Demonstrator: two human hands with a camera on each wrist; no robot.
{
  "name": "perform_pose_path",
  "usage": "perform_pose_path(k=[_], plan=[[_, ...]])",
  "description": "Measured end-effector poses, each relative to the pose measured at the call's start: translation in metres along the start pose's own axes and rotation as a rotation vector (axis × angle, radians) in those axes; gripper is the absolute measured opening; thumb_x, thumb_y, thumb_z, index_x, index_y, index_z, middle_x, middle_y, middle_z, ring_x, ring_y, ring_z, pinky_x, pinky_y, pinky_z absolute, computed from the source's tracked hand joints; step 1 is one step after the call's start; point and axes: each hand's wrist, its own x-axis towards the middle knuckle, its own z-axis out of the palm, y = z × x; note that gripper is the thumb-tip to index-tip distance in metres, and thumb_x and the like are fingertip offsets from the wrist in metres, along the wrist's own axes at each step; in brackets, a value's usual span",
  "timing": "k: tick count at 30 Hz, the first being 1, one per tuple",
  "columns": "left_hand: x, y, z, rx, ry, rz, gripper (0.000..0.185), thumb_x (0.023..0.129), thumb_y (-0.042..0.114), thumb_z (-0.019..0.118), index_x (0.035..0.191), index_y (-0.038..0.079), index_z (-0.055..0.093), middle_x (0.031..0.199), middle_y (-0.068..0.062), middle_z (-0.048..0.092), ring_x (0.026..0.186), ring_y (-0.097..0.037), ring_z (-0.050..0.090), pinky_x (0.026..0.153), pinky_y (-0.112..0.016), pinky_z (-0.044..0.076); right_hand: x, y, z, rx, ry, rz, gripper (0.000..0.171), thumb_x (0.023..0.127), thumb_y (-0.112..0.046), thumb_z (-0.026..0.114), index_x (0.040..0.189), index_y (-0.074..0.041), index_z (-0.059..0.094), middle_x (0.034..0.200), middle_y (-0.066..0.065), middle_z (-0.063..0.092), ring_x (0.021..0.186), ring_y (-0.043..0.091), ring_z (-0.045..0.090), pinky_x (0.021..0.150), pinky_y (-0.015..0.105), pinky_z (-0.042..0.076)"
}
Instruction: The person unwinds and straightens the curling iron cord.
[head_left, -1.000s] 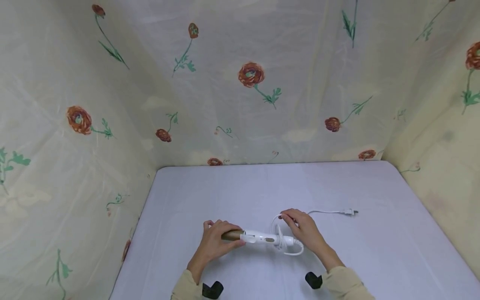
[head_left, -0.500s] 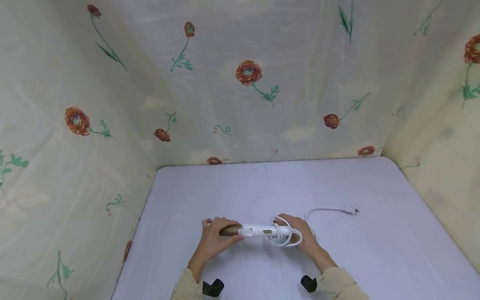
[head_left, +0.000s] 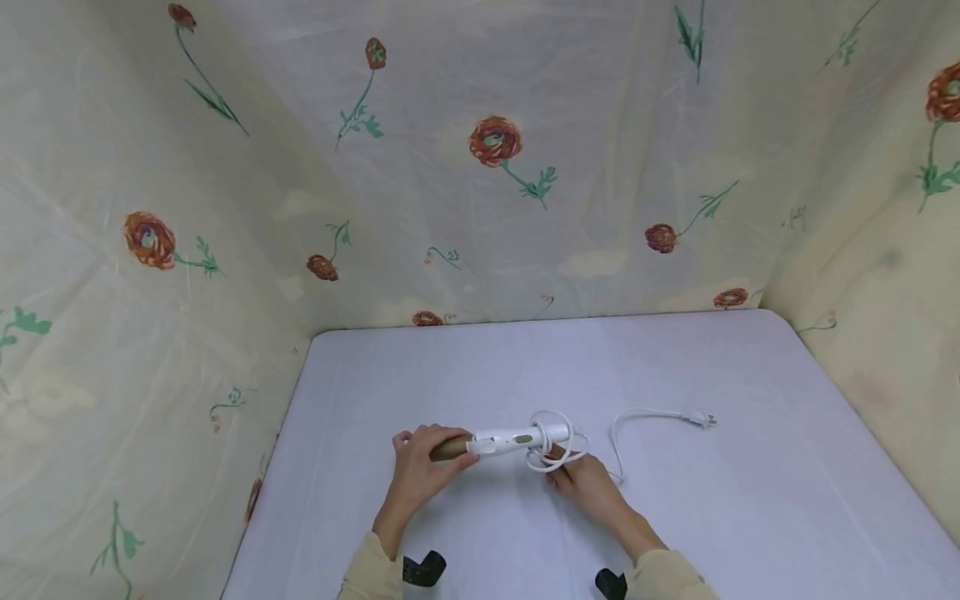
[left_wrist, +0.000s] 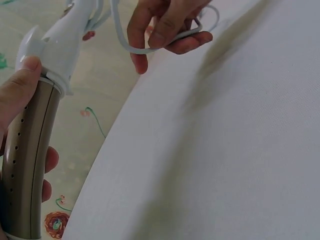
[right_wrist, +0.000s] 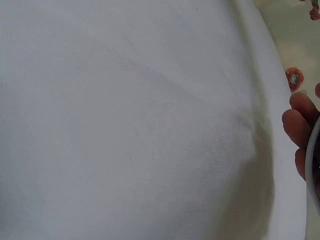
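Note:
My left hand [head_left: 420,471] grips the gold-brown barrel of a hair curling iron [head_left: 501,441], thumb near where it meets the white handle. In the left wrist view the barrel [left_wrist: 29,160] shows a row of small holes. A white cord [head_left: 551,412] loops loosely around the handle's right end. My right hand [head_left: 592,492] is on the near side of that end; in the left wrist view its thumb and fingers pinch the cord [left_wrist: 120,35]. Only the fingertips [right_wrist: 297,127] of my right hand and a bit of cord show in the right wrist view.
The cord's far end trails to a two-prong plug [head_left: 699,418] on the white table [head_left: 420,375], right of my hands. Flower-print cloth [head_left: 600,167] encloses the table at the back and both sides. Black wrist mounts [head_left: 424,569] sit at both sleeves.
The iron has shifted up and slightly left in the head view. My right hand has passed from the handle's far side to its near side, bringing the cord around in loops.

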Motion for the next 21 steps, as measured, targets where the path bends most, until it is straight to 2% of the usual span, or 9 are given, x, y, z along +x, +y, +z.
perform_pose_path(k=[2,4,8,12,15,19,21], plan=[[0.001,0.0,0.0,0.008,0.026,0.013,0.038,0.073,0.056,0.073,0.103,0.033,0.069,0.095,0.015,0.069,0.085,-0.006,0.055,0.087,-0.042,0.021,-0.002,-0.004,0.0,0.035,-0.04,0.0,0.013,0.089,-0.008,0.061,0.098,-0.015,0.067,0.065,-0.011,0.059,0.058,-0.005,0.046,0.057,0.02,0.041],[0.001,0.0,0.0,0.022,0.05,0.023,0.038,0.072,0.055,0.073,0.103,0.033,0.069,0.094,0.015,0.069,0.084,-0.006,0.055,0.085,-0.04,0.021,-0.004,-0.007,0.0,0.067,-0.067,-0.005,0.022,0.091,-0.007,0.058,0.111,-0.014,0.067,0.065,-0.011,0.061,0.056,-0.009,0.043,0.055,0.018,0.039],[0.002,-0.001,0.001,0.042,0.071,0.02,0.039,0.072,0.055,0.073,0.104,0.032,0.07,0.094,0.014,0.069,0.083,-0.007,0.054,0.083,-0.039,0.021,-0.011,-0.013,0.0,0.074,-0.085,-0.026,0.037,0.09,-0.002,0.058,0.123,-0.017,0.061,0.071,-0.012,0.063,0.061,-0.006,0.048,0.059,0.02,0.043],[0.003,-0.001,0.002,0.056,0.078,0.018,0.04,0.072,0.056,0.073,0.103,0.031,0.07,0.093,0.012,0.07,0.082,-0.008,0.054,0.082,-0.04,0.021,-0.017,-0.02,-0.001,0.129,-0.116,0.028,0.037,0.092,-0.007,0.057,0.125,-0.024,0.059,0.083,-0.012,0.066,0.068,-0.003,0.056,0.066,0.023,0.049],[0.003,-0.001,0.002,0.062,0.073,0.008,0.04,0.072,0.055,0.073,0.103,0.031,0.07,0.093,0.011,0.07,0.081,-0.009,0.054,0.082,-0.04,0.021,-0.022,-0.025,-0.002,0.175,-0.128,0.086,0.026,0.095,-0.018,0.056,0.12,-0.025,0.061,0.102,-0.012,0.066,0.083,0.002,0.063,0.075,0.025,0.052],[0.003,0.0,0.003,0.058,0.063,-0.028,0.04,0.072,0.055,0.074,0.103,0.03,0.071,0.094,0.01,0.07,0.082,-0.01,0.055,0.083,-0.04,0.02,-0.026,-0.031,-0.003,0.212,-0.115,0.148,0.024,0.097,-0.027,0.052,0.118,-0.022,0.063,0.118,-0.013,0.058,0.101,0.005,0.061,0.085,0.027,0.051],[0.004,0.001,0.003,0.056,0.062,-0.044,0.04,0.072,0.054,0.074,0.104,0.03,0.07,0.094,0.009,0.07,0.083,-0.01,0.055,0.084,-0.04,0.021,-0.027,-0.035,-0.004,0.255,-0.105,0.181,0.025,0.098,-0.027,0.052,0.12,-0.02,0.062,0.119,-0.012,0.057,0.095,0.003,0.059,0.08,0.024,0.051]])
